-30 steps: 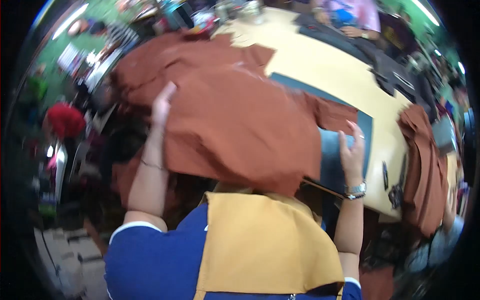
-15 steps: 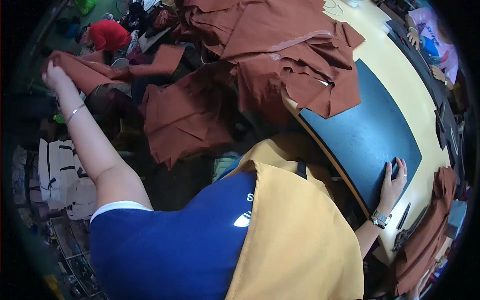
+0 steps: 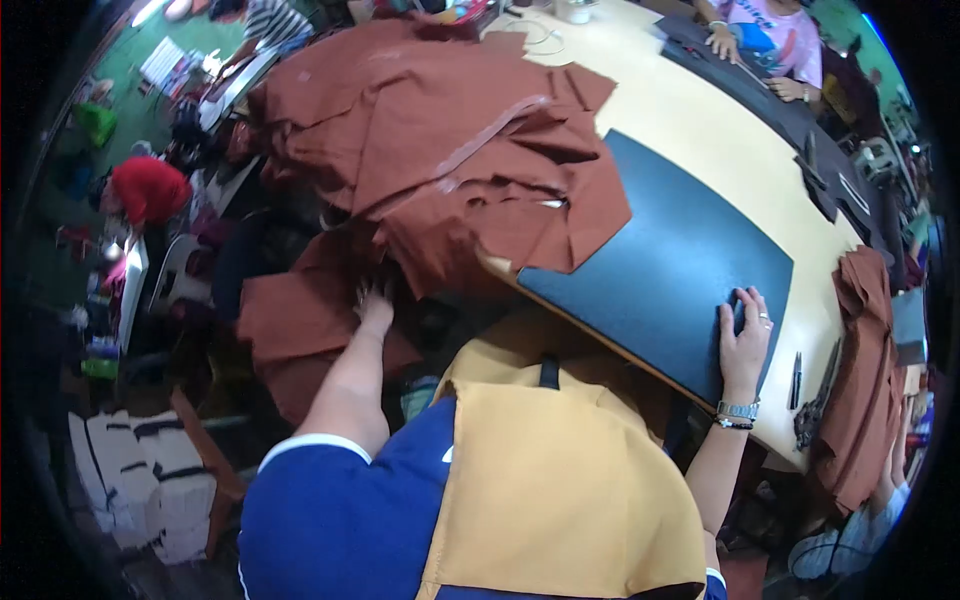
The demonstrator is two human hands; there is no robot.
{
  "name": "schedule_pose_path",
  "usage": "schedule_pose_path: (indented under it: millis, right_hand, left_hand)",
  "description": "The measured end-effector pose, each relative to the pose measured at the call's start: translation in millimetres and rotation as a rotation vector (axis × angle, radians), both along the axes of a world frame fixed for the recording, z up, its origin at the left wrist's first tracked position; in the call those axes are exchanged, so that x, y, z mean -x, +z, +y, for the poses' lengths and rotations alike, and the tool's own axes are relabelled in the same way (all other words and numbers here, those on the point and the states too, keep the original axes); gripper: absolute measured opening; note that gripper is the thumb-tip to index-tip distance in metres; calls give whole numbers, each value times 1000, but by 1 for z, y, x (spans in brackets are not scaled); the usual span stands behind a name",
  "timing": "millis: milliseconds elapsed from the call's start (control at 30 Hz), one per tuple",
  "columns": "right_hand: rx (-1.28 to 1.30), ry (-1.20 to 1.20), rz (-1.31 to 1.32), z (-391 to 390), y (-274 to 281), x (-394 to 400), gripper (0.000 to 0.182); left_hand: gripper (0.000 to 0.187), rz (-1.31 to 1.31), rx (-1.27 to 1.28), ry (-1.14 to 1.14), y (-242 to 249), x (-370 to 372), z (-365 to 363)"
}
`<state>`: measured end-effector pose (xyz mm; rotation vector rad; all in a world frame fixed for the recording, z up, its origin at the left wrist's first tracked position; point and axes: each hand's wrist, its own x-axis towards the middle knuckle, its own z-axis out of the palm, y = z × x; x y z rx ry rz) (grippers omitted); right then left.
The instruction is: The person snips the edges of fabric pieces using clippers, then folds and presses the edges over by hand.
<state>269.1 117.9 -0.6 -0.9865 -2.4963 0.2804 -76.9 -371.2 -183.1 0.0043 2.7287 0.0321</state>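
My left hand [image 3: 374,302] reaches to the brown fabric piece [image 3: 290,325] hanging below the table's left edge. Its fingers look stretched out, partly in shadow, against the cloth. On the black cutting mat [image 3: 660,250], my right hand [image 3: 745,345] rests open near the front right corner, with fingers apart and a ring on one. A large heap of brown fabric [image 3: 430,130] lies on the table's left side and covers the mat's far left corner.
Dark tweezers [image 3: 796,380] lie right of the mat, next to dark scissors [image 3: 825,400]. More brown fabric [image 3: 860,350] drapes over the right edge. Across the pale table [image 3: 690,110], a person [image 3: 775,40] works at dark material. White bundles [image 3: 150,485] stand lower left.
My left hand has come in from far left, where it held out a brown fabric strip, to the hanging cloth; the strip has left it. My view has turned; my right hand stays on the mat.
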Motion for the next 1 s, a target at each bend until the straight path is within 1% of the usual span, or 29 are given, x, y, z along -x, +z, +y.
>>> schedule_pose_path:
  millis: [33,67,100,133,167,200,267,333,367,400,467,533,567,633,700,733,767,800,833,867,933,967,1000]
  right_hand:
    - [34,22,34,4,-3,-1,36]
    - [12,26,42,5,-6,-2,35]
    - [-4,12,29,5,-5,-2,35]
    - [-15,-3,13,3,-4,-1,35]
    - [-9,-3,16,2,-4,-1,35]
    - [-5,-3,20,2,-4,0,35]
    - [8,-2,24,4,-3,-2,35]
    - [32,11,27,5,-3,-1,35]
    - [33,-8,14,3,0,0,34]
    - [37,-1,20,2,-1,1,34]
    - [32,4,36,4,-3,-1,34]
    - [15,-18,14,2,1,1,35]
    - [4,-19,4,1,2,1,35]
    - [13,-17,10,0,1,1,35]
    - [45,-15,41,3,-1,-1,35]
    - [49,-17,44,4,0,-1,35]
    - [54,-18,45,3,1,-1,35]
    - [61,-16,46,3,2,0,35]
    - [68,-29,61,2,2,1,34]
    - [62,-29,63,2,3,1,34]
    - [56,-32,68,1,3,2,33]
    - [51,-32,70,1,2,1,33]
    - [46,-31,72,2,1,1,33]
  left_hand:
    - [47,154,-200,121,-9,0,1]
    - [47,316,-413,208,-19,0,3]
    - [46,485,-669,279,-56,24,-26]
    - [46,649,-921,349,-74,40,-42]
    - [44,829,-1037,435,-47,50,-38]
    - [43,1011,-1152,523,-2,64,-26]
    - [41,1208,-1185,189,65,94,-19]
    - [38,1205,-1172,-31,147,103,25]
    - [36,1153,-1093,-130,177,112,41]
    - [34,1099,-1017,-226,199,125,56]
    - [33,1000,-799,-412,221,155,87]
    - [38,903,-502,-412,238,167,121]
    - [39,990,-410,-372,238,179,126]
    - [40,1155,-225,-292,221,207,136]
    - [38,1105,-31,-85,192,256,117]
    - [37,1073,61,16,197,258,120]
    - [36,918,-30,41,204,259,116]
    - [35,761,-115,64,225,243,117]
    - [33,772,-245,165,224,257,111]
    - [36,887,-486,153,219,272,103]
    - [39,1200,-903,326,223,302,115]
    - [38,1271,-1020,264,226,308,125]
    - [37,1339,-1138,200,243,298,145]
